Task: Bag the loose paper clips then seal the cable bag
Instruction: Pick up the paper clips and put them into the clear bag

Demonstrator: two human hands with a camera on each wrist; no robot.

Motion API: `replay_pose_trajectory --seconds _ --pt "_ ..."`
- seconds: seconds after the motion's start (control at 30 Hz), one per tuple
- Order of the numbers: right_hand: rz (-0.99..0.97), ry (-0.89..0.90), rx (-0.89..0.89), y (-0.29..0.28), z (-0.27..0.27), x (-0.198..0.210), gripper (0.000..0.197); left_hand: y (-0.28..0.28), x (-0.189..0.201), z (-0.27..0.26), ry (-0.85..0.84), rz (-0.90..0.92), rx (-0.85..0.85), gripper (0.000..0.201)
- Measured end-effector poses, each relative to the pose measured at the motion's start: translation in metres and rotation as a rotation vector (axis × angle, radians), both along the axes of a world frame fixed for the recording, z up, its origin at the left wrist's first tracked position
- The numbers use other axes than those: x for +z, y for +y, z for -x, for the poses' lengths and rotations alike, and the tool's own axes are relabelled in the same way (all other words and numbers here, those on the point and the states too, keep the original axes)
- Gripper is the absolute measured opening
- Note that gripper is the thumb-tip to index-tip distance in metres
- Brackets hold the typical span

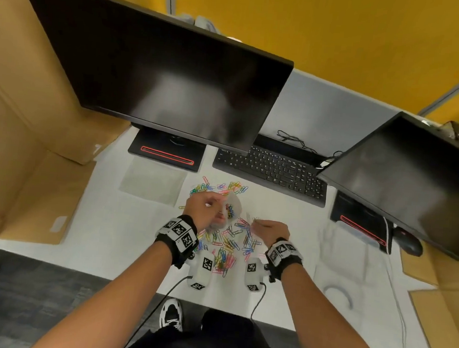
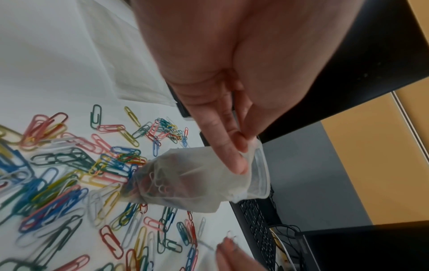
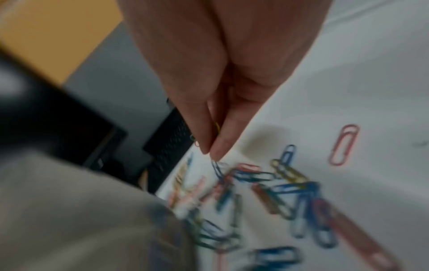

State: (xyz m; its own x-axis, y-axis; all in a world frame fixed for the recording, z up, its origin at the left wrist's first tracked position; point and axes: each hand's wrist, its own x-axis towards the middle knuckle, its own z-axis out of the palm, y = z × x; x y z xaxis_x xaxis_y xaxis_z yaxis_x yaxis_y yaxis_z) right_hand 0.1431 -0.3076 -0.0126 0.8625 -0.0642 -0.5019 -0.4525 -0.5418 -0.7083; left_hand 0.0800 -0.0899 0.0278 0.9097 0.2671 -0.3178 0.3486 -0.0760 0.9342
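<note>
Yellow partition walls (image 1: pixel 341 32) are enclosing a white desk (image 1: pixel 282 294) that is carrying two dark monitors (image 1: pixel 159 76), a black keyboard (image 1: pixel 272 171) and a mouse (image 1: pixel 408 242), with cardboard (image 1: pixel 20 159) lying at left and grey carpet (image 1: pixel 23 303) showing below.

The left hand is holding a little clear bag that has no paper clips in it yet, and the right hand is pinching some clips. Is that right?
Not quite. The little clear bag already has some paper clips inside; the left wrist view shows them through the plastic. The rest is right: the left hand holds the bag and the right hand pinches a few clips.
</note>
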Motion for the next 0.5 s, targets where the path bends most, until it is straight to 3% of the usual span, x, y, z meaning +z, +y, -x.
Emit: replay_pose_trajectory --seconds 0.1,0.2,0.27,0.4,0.43,0.5 --pt "-0.587 0.065 -0.226 0.007 0.004 0.03 0.024 -0.003 0.005 0.001 0.007 0.034 -0.005 0.012" --pt "-0.805 0.068 -0.197 0.027 0.008 0.068 0.022 -0.007 0.006 -0.001 0.03 0.053 0.0 0.012" --pt "-0.732 0.039 -0.06 0.043 0.012 0.084 0.022 -0.01 0.007 -0.001 0.027 0.087 0.017 0.01" --pt "-0.07 -0.251 0.404 0.056 0.011 0.092 0.024 -0.015 0.012 -0.004 0.012 0.139 0.038 0.011" --pt "-0.003 -0.309 0.457 0.055 0.01 0.093 0.024 -0.015 0.013 -0.006 0.007 0.144 0.043 0.011" --pt "-0.044 -0.372 0.384 0.042 0.009 0.092 0.021 -0.015 0.015 -0.007 0.01 0.161 0.05 0.01"
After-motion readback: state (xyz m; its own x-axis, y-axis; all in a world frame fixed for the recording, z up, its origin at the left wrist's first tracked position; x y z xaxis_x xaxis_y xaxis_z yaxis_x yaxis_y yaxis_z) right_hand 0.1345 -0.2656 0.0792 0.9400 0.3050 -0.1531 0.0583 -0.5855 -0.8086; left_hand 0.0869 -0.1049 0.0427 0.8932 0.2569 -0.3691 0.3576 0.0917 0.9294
